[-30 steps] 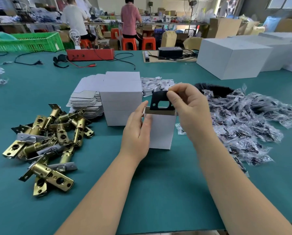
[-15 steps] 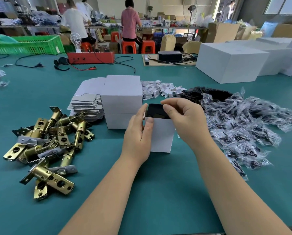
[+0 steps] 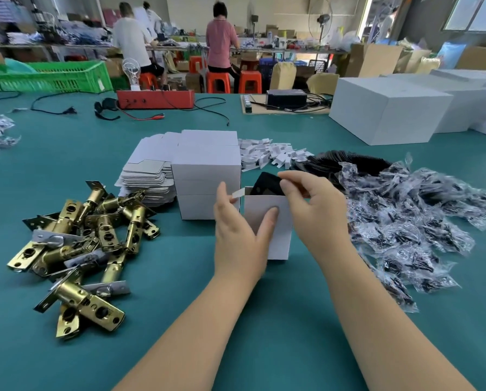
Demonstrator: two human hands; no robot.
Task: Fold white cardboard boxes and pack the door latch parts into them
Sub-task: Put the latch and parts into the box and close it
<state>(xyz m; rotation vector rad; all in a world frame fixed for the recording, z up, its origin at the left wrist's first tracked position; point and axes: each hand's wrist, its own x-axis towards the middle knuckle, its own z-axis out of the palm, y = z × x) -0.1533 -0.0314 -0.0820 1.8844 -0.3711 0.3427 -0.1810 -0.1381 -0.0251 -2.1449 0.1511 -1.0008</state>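
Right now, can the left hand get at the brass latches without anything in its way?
Probably yes. The left hand steadies the small open box, and only bare green mat lies between it and the brass latches.

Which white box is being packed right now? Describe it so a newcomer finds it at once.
Start at the teal green worktable and find the two hands, left hand and right hand, at its middle. Between them stands one small upright white cardboard box, just in front of the stack of closed white boxes. Unlike those, its top is open, with a black plate sticking out.
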